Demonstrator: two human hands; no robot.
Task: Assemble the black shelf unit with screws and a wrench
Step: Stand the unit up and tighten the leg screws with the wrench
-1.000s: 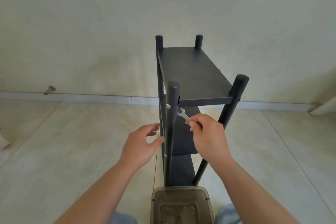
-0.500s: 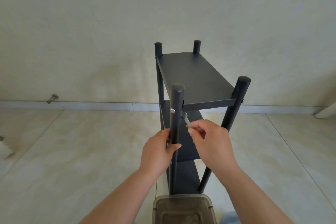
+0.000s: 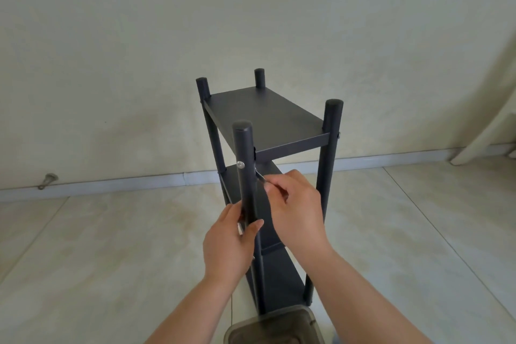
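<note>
Shelf unit [image 3: 268, 131] is standing upright on the tiled floor [image 3: 97, 246] right in front of you, close to the wall [image 3: 139, 36]. Your right hand [image 3: 296, 209] is pinching the small silver wrench [image 3: 259, 175], whose head sits tucked behind the near-left post [image 3: 245, 173], just under the top shelf [image 3: 265, 117]. Your left hand [image 3: 229, 243] is wrapped around that same post lower down, steadying it.

For this step I'd say keep that left grip firm so the post doesn't twist, seat the wrench fully on whatever's behind there (I can't see the nut itself), and turn in short arcs, since there's barely any swing room between post and shelf edge. Watch the silver screw head [image 3: 240, 172] on the front of the post; if it spins along, nothing's tightening.

Count-wise: four posts, three shelves that I can make out (the lower two mostly hidden), one wrench. One bright screw head on the near-left post, and a darker fastener at the near-right post's top joint. One brownish plastic container [image 3: 275, 328] at your feet.
</note>
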